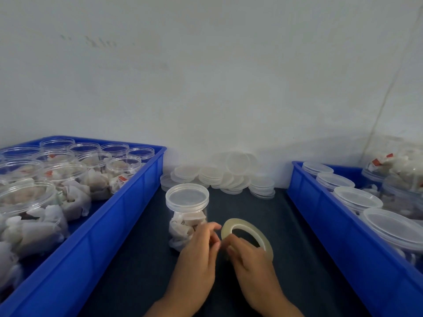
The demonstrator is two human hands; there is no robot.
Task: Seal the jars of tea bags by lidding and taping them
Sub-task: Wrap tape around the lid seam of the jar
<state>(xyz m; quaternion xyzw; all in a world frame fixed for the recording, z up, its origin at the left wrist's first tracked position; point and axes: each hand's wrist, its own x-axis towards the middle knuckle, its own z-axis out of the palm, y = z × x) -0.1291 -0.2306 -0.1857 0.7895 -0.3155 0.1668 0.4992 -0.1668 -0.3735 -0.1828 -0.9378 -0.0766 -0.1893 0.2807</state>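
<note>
A clear jar point(186, 213) full of white tea bags stands upright on the dark table, with a translucent lid point(187, 196) on top. Just right of it, my right hand point(249, 259) grips a roll of clear tape point(248, 232), held tilted above the table. My left hand point(201, 245) is in front of the jar, its fingertips curled at the roll's near edge, pinching at the tape end. Whether any tape is peeled free is too small to tell.
A blue crate point(109, 225) on the left holds several open jars of tea bags. A blue crate point(332, 225) on the right holds several lidded jars. Loose lids point(219, 177) lie piled at the back against the white wall.
</note>
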